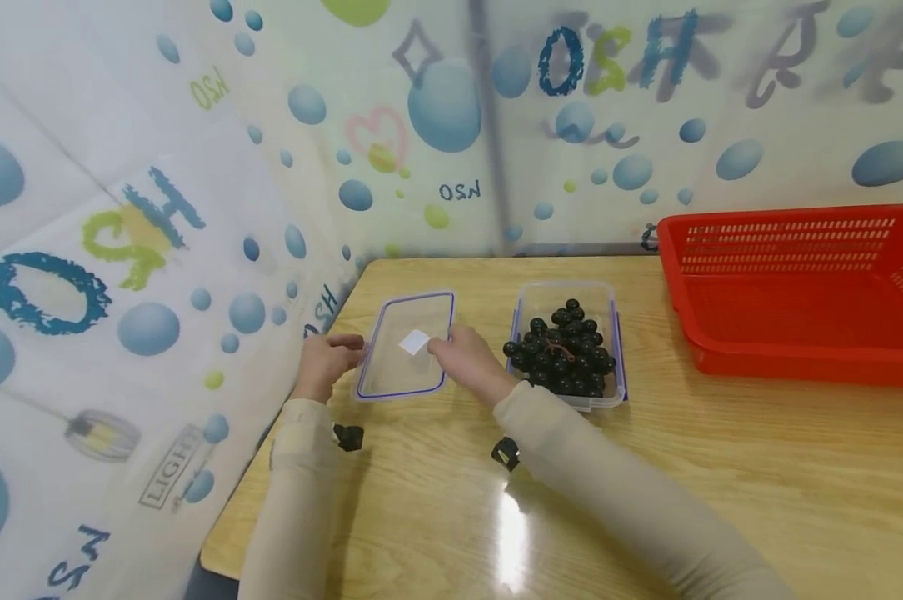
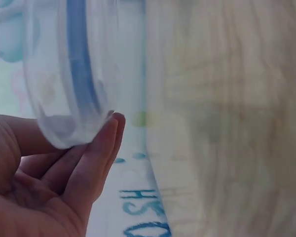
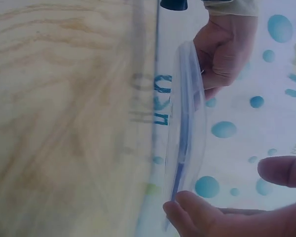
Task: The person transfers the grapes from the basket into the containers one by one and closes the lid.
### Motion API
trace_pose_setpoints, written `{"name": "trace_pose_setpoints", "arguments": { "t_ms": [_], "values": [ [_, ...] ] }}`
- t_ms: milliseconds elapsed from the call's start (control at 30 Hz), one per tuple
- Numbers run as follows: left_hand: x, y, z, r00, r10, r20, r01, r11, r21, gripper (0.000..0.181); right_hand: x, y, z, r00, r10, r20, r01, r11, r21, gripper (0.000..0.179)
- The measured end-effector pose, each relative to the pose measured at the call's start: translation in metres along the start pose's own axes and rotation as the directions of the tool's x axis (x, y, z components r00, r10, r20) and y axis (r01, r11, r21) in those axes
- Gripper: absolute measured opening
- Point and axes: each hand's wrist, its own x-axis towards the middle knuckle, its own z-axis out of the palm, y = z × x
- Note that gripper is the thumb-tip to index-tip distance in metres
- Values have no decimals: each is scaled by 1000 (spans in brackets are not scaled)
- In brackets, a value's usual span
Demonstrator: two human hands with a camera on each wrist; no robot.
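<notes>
A clear lid (image 1: 408, 346) with a blue seal and a white label is held a little above the wooden table (image 1: 646, 467). My left hand (image 1: 328, 358) grips its left edge, and in the left wrist view its fingers (image 2: 96, 158) curl under the lid's rim (image 2: 76, 74). My right hand (image 1: 466, 360) pinches the lid's right edge; the right wrist view shows the lid (image 3: 187, 133) edge-on between both hands. Right of it stands an open clear container (image 1: 571, 342) full of dark grapes (image 1: 564, 350).
A red plastic basket (image 1: 804, 287) stands at the back right of the table. A bubble-printed sheet (image 1: 159, 250) covers the wall on the left and at the back. The table's left edge lies close below my left hand.
</notes>
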Motion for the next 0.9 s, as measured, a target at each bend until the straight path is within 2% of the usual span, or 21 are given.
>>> {"name": "trace_pose_setpoints", "arguments": {
  "t_ms": [167, 333, 533, 667, 900],
  "values": [
    [-5, 23, 8, 999, 21, -49, -28, 990, -138, 34, -7, -15, -21, 999, -37, -19, 38, 999, 13, 17],
    [-9, 47, 22, 997, 62, -35, -68, 974, -216, 35, -15, -21, -56, 998, -65, -22, 65, 998, 21, 31],
    [-18, 77, 50, 993, 119, -13, -117, 945, -307, 33, -27, -22, -101, 996, -67, -66, 69, 997, 23, 43],
    [-23, 96, 68, 987, 160, -13, -154, 923, -353, 32, -32, -18, -127, 992, -52, -112, 56, 998, 38, 44],
    [-29, 114, 99, 968, 247, 31, -211, 880, -426, 29, -46, -10, -162, 991, -1, -132, 8, 999, 52, 49]
  ]
}}
